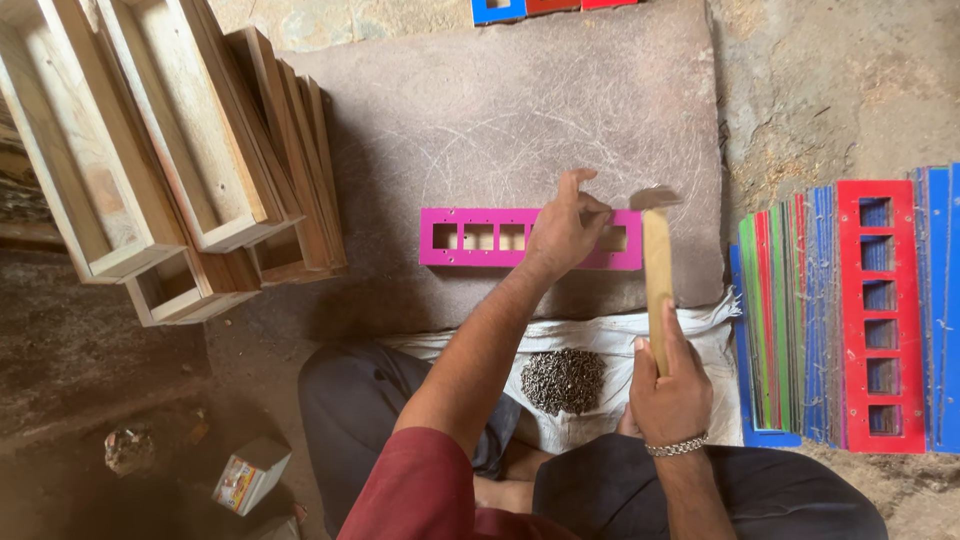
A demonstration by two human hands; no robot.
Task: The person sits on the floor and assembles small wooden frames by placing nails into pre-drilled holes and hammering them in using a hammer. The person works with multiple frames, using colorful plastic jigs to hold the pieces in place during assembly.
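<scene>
Pink plastic, a long strip (480, 237) with a row of square windows, lies flat across the middle of a worn grey board (520, 130) on the ground. The left hand (562, 232) rests on the right part of the strip, thumb raised and fingertips pinched together over it; whether a nail sits between them is too small to tell. The right hand (668, 392) is clamped around the wooden handle of a hammer (655, 270), whose metal head hangs just beside the left fingertips, above the strip's right end.

A heap of small dark nails (563, 380) sits on a white sack (600, 340) between the board and the person's crossed legs. To the right, a stack of red, blue and green strips (850, 310) lies on the floor. To the left stand several wooden boxes (170, 150).
</scene>
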